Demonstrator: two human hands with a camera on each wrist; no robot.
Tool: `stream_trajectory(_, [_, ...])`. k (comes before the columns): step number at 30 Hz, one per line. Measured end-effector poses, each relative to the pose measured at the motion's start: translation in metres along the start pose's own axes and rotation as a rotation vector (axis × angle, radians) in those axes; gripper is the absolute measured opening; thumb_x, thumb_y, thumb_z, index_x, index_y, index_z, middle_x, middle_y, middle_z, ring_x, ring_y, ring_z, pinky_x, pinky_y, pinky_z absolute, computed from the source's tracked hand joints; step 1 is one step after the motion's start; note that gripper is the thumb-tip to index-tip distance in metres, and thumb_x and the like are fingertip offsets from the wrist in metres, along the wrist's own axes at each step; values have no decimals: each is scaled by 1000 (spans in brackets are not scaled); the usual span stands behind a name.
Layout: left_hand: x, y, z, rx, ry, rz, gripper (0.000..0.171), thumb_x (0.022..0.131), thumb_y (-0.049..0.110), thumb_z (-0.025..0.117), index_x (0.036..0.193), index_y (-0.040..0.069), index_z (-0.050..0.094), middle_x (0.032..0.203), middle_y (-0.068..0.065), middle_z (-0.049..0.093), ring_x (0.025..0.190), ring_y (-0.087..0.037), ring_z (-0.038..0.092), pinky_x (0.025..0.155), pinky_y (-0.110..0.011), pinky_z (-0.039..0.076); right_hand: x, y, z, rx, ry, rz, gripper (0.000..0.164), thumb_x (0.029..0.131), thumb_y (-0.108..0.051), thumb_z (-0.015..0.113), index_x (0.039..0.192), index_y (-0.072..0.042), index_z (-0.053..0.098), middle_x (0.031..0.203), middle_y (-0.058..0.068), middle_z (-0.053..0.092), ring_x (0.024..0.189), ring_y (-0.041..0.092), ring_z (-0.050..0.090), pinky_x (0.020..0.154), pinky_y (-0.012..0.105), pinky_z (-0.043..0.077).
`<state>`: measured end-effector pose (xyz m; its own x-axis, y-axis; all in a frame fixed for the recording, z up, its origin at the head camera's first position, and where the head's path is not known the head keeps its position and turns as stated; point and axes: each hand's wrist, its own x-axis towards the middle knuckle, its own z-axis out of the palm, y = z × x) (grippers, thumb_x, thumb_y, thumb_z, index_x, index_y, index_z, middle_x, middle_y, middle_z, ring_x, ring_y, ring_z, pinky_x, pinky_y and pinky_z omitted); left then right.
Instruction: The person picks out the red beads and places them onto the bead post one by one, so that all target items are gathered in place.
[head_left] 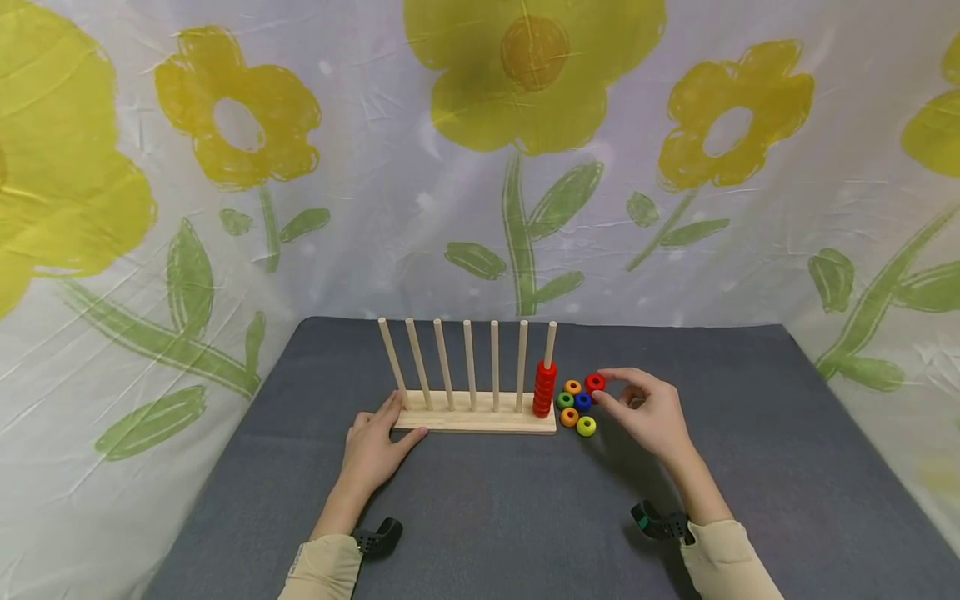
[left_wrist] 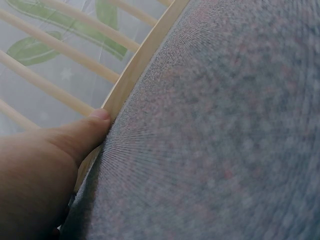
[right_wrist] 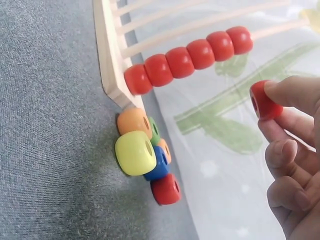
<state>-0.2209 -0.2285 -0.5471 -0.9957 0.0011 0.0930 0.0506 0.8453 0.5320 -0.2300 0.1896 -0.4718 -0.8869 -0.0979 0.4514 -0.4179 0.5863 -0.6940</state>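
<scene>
A wooden peg stand (head_left: pixel 480 423) with a row of upright pegs stands on the table. Several red beads (head_left: pixel 544 389) are stacked on its rightmost peg. My left hand (head_left: pixel 373 446) grips the stand's left end, its thumb against the front edge. In the right wrist view, my right hand (right_wrist: pixel 295 145) pinches a red bead (right_wrist: pixel 267 101) between thumb and finger, up off the table. Loose beads lie by the stand's right end: a yellow-green bead (right_wrist: pixel 135 153), a blue bead (right_wrist: pixel 158 164), a green bead (head_left: pixel 566 401), two orange beads (head_left: pixel 569 417) and another red bead (right_wrist: pixel 166 190).
Dark grey cloth (head_left: pixel 495 517) covers the table. A pale curtain (head_left: pixel 360 233) printed with yellow flowers hangs behind and along both sides. Each wrist wears a black camera band, such as the left wristband (head_left: pixel 379 538).
</scene>
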Motion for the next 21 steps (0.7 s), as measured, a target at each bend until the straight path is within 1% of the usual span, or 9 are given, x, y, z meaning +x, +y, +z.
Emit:
stream_trajectory(6, [2,-2,3,2,-12,0,88,98,49,74,166,8,35,171,-14,36,128,-43,47,103,-59,37,0,-1,3,-5,-7,0,26,91,-12,86,116,-11,81,100,8,77,57,6,52,47,27,40])
stream_trajectory(11, [3,-3,4,-2,-15,-4,87,98,49,74,166,9,35,171,-13,36,128,-42,47,103,-59,37,1,-3,4,-10,-16,0,26,91,-13,86,117,-11,81,102,8,77,58,6,52,48,26,41])
stream_trajectory(19, [5,-6,7,-10,-21,-2,87,98,49,74,165,9,36,171,-13,35,128,-42,47,103,-59,37,2,-6,8,-18,-37,11,28,90,-13,87,117,-13,81,88,2,72,56,8,51,48,27,40])
stream_trajectory(21, [5,-6,7,-10,-20,-1,87,98,49,74,165,9,36,171,-13,35,128,-42,47,103,-59,38,2,-8,9,-22,-40,8,28,90,-14,87,117,-13,81,87,1,71,57,8,51,48,27,40])
